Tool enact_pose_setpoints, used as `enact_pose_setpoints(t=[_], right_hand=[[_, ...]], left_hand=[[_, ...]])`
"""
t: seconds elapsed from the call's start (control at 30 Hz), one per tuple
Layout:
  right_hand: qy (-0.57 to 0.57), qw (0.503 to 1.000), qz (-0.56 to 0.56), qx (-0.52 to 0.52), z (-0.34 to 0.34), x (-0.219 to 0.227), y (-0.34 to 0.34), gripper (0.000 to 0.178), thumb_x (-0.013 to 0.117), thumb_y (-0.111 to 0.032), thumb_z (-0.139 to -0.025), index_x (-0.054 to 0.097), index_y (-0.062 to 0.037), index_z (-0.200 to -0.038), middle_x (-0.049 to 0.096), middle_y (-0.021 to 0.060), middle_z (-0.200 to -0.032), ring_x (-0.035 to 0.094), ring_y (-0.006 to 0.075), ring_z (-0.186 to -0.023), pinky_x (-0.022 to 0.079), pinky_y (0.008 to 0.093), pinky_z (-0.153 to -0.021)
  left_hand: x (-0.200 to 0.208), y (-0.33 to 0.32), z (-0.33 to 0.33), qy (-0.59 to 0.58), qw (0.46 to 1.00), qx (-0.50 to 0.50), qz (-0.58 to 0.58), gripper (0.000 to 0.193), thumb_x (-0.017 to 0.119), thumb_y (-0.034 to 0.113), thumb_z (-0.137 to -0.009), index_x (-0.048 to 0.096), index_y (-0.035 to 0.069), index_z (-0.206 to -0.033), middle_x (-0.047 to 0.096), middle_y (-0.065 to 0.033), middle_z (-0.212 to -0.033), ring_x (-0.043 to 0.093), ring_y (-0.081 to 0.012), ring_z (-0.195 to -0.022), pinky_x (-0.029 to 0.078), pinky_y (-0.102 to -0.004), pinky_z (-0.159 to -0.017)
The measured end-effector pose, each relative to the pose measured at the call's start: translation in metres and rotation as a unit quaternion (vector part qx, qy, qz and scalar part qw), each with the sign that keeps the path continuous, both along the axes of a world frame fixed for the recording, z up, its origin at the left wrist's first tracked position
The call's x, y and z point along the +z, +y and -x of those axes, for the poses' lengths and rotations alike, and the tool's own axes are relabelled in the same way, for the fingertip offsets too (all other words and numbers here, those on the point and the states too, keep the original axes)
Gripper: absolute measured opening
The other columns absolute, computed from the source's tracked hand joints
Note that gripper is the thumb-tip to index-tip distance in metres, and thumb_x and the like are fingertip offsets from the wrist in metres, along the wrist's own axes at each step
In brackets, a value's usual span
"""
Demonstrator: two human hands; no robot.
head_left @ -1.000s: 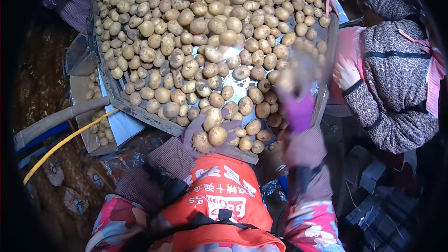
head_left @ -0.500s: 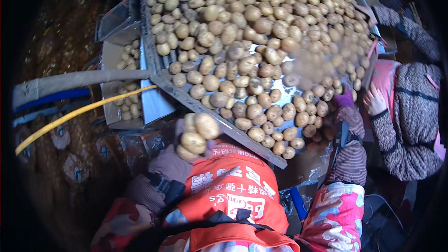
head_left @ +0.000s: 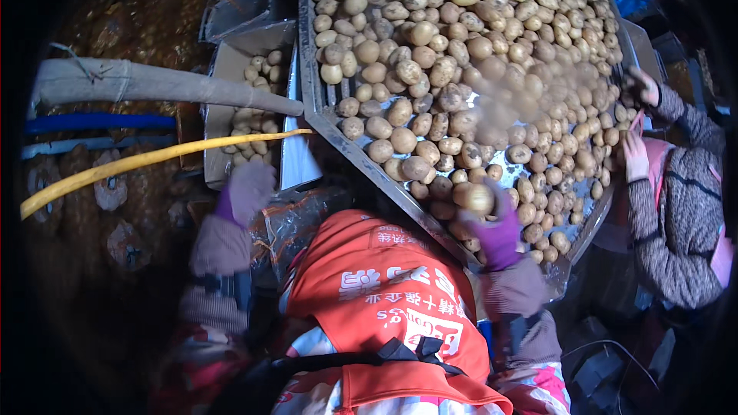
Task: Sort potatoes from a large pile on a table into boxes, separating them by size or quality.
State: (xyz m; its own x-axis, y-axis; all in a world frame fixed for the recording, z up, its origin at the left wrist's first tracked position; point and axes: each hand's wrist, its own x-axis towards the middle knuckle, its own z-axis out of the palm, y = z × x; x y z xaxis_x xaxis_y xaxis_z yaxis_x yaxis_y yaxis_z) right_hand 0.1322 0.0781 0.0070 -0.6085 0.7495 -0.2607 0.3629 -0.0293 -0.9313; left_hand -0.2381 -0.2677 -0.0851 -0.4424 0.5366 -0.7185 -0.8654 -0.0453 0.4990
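My left hand [head_left: 247,190], in a purple glove, hovers palm down over the near edge of a cardboard box [head_left: 231,69] that holds several potatoes; whatever is under the palm is hidden. My right hand [head_left: 498,234], also gloved in purple, curls around a pale potato [head_left: 478,198] at the near edge of the metal sorting table [head_left: 314,100]. The table is heaped with several brown potatoes [head_left: 461,46].
A co-worker in a grey knitted sleeve [head_left: 676,223] works at the table's right side, both hands [head_left: 636,154] at the rim. A wooden pole [head_left: 154,84], a yellow hose [head_left: 138,161] and a blue pipe [head_left: 100,121] cross the muddy ground on the left.
My left hand, which held potatoes at the table's near edge, has swung left to the cardboard box. My right hand has come down onto a potato on the table.
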Motion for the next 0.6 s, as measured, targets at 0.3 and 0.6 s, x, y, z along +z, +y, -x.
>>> enact_pose_setpoints(t=[0.3,0.6], right_hand=[[0.01,0.934,-0.308,0.177,0.061,-0.035,-0.077,0.05,0.065,-0.032,-0.083,0.054,-0.011,-0.127,0.06,0.0151,-0.109,0.056,0.0344,-0.101,0.042,0.0449,-0.089],[-0.26,0.884,-0.385,-0.054,-0.127,-0.058,-0.027,0.019,0.06,-0.02,-0.077,0.065,-0.0107,-0.094,0.06,0.0117,-0.075,0.06,0.0333,-0.076,0.045,0.0473,-0.067]], left_hand=[[0.057,0.023,-0.105,0.093,0.98,-0.173,-0.029,0.031,0.054,0.019,-0.092,0.052,-0.001,-0.116,0.061,-0.0076,-0.096,0.059,-0.0132,-0.077,0.05,-0.0245,-0.063],[0.035,-0.243,0.069,0.531,0.355,-0.474,0.606,0.032,0.055,0.023,-0.089,0.058,0.003,-0.115,0.061,-0.0165,-0.112,0.057,-0.0278,-0.11,0.041,-0.045,-0.094]])
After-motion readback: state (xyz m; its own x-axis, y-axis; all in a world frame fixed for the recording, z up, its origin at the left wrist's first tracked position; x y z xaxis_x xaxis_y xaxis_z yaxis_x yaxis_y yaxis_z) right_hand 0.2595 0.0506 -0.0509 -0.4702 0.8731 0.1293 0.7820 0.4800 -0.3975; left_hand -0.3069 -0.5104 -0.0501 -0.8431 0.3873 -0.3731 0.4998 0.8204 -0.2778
